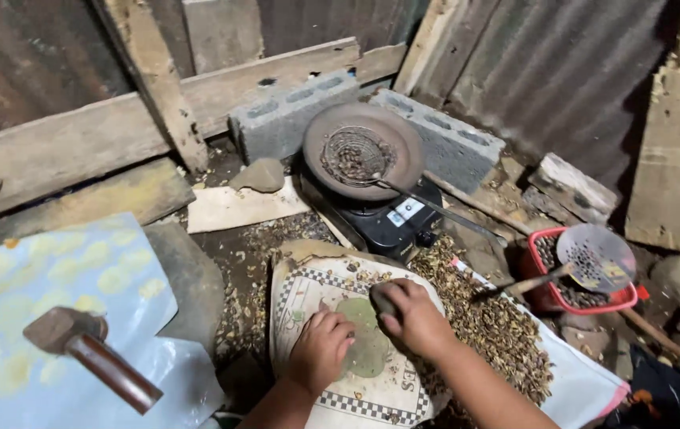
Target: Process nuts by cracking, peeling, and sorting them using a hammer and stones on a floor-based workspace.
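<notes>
- Right hand [413, 315] clamps a stone [385, 300]; left hand [320, 349] pinches something small on the sack [308, 294].
- Shell heap [491, 318] large; red basket [550, 295] partly filled.

Hands [367, 330] on sack [356, 349]; stove [391, 214] behind; basket [582, 274] right; hammer [90, 357] left.

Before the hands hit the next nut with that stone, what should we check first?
1. Right hand grips the stone: ok.
2. Left hand fingers out from under the stone: cannot tell, they rest on the green pad close beside it.
3. A nut sits on the pad: cannot tell, the hands hide it.
4. Printed sack lies flat under the pad: ok.
5. Hammer lies out of the way on the blue sheet: ok.
6. Pan sits steady on the stove: ok.
</notes>
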